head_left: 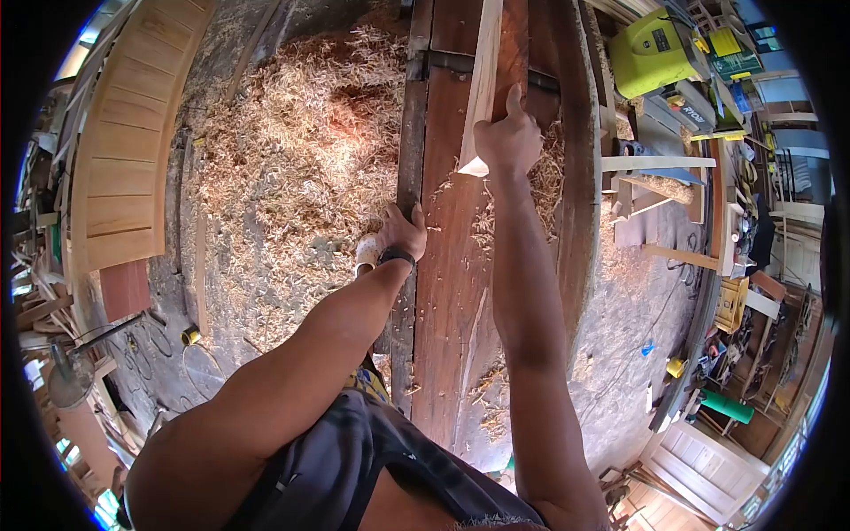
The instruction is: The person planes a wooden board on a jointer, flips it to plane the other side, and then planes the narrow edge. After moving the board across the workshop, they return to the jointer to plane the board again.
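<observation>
A long wooden beam [482,84] lies lengthwise on the dark reddish-brown workbench [443,292]. It has a pale face, a reddish-brown face and a pale cut end towards me. My right hand [512,142] is closed over the beam near this end, one finger stretched forward along the reddish face. Lower and to the left, my left hand [405,234], with a dark wristband, grips the bench's left edge. Some of its fingers are hidden. Just beside that hand shows a white, speckled round thing [366,252] that I cannot make out.
Wood shavings [301,150] cover the floor left of the bench, with more on the bench top. A slatted wooden panel [124,142] stands at far left. On the right are a yellow-green Ryobi machine [655,53], a handsaw [664,152] and a green roll [726,406].
</observation>
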